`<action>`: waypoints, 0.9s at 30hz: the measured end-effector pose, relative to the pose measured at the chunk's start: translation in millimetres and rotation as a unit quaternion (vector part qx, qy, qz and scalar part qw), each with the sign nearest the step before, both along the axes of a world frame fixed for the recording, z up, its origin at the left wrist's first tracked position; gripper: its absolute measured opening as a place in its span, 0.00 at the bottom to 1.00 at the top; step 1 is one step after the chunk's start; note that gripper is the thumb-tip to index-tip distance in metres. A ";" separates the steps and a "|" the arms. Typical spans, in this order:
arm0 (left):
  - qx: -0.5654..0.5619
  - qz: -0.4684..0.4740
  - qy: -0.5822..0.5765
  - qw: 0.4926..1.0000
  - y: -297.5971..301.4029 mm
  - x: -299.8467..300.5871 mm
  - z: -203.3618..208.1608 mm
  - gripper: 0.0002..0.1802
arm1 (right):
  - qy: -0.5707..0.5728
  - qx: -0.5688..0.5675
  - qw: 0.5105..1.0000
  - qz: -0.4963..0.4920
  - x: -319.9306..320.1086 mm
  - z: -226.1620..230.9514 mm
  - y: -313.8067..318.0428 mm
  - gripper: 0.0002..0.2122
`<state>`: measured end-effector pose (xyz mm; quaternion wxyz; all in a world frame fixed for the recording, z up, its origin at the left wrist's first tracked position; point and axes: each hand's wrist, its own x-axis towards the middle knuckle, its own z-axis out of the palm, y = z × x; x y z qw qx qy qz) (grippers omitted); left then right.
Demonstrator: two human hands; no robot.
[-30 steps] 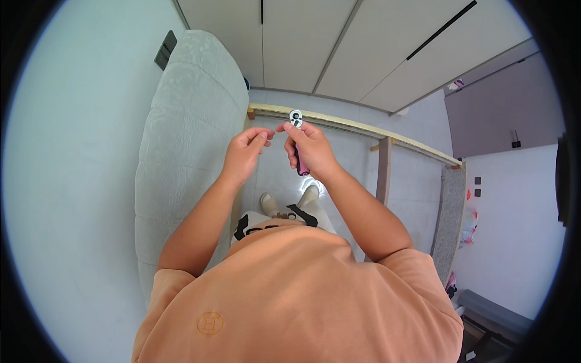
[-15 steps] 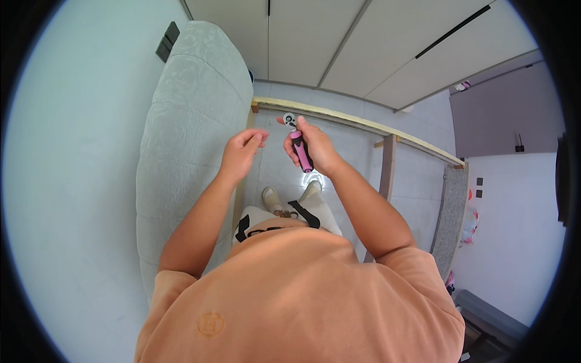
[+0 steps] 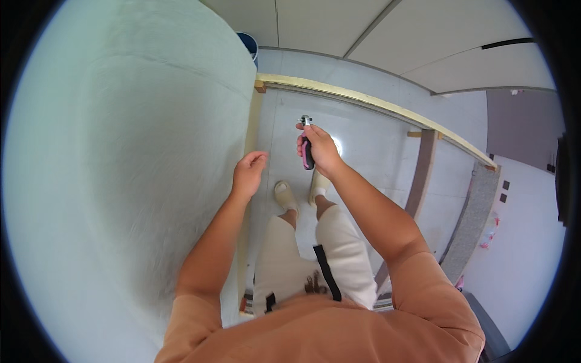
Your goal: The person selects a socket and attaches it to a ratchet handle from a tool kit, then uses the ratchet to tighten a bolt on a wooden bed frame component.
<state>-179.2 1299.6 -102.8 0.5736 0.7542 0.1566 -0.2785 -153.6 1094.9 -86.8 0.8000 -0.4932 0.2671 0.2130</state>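
A small ratchet wrench [image 3: 308, 151] with a pink and black handle and a silver head is gripped in my right hand [image 3: 322, 149]. Its head points away from me, above the floor inside a wooden frame [image 3: 339, 98]. My left hand [image 3: 247, 174] is closed, thumb against curled fingers, beside the pale padded panel [image 3: 163, 151]. Whatever those fingers may pinch is hidden. The two hands are apart, the right one slightly farther out.
A brown crossbar [image 3: 421, 175] and a grey padded rail [image 3: 474, 212] run along the right. Light cabinets [image 3: 375, 36] stand beyond the frame. A blue bin [image 3: 249, 43] sits by the panel's far end. My feet, in cream slippers [image 3: 285, 195], are inside the frame.
The view has shifted, showing more of my legs and the panel larger at left. The ratchet wrench has turned so its head shows edge-on. My left hand has come nearer to my body.
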 end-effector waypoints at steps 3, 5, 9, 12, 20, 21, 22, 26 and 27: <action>0.000 0.020 -0.034 0.999 -12.7 4.5 -79.7 0.12 | 0.041 -0.046 0.998 -0.001 29.6 -79.6 14.1 0.13; 0.020 0.020 -0.082 0.996 -21.0 15.1 -130.1 0.13 | 0.031 -0.070 0.997 0.001 51.6 -126.3 20.5 0.12; 0.103 0.027 -0.170 0.980 -28.5 57.6 -210.7 0.16 | -0.028 -0.072 0.996 0.052 94.1 -197.3 29.5 0.12; 0.103 0.085 -0.221 0.966 -37.4 99.3 -250.0 0.20 | -0.080 -0.071 0.993 0.057 125.5 -246.5 38.8 0.12; -0.028 0.193 -0.140 0.971 -32.6 122.4 -273.7 0.22 | -0.132 -0.050 0.990 -0.026 170.4 -308.8 79.2 0.15; -0.027 0.193 -0.144 0.970 -32.0 122.9 -271.7 0.22 | -0.136 -0.063 0.988 -0.029 170.8 -309.5 84.0 0.15; -0.027 0.192 -0.148 0.970 -31.4 123.5 -272.5 0.22 | -0.137 -0.063 0.988 -0.041 171.7 -310.4 87.5 0.14; -0.025 0.205 -0.166 0.964 -31.0 120.9 -281.5 0.21 | -0.127 -0.071 0.988 -0.051 168.9 -311.4 90.8 0.14; -0.020 0.207 -0.172 0.963 -33.1 121.5 -282.0 0.21 | -0.128 -0.074 0.988 -0.045 168.7 -310.9 89.2 0.14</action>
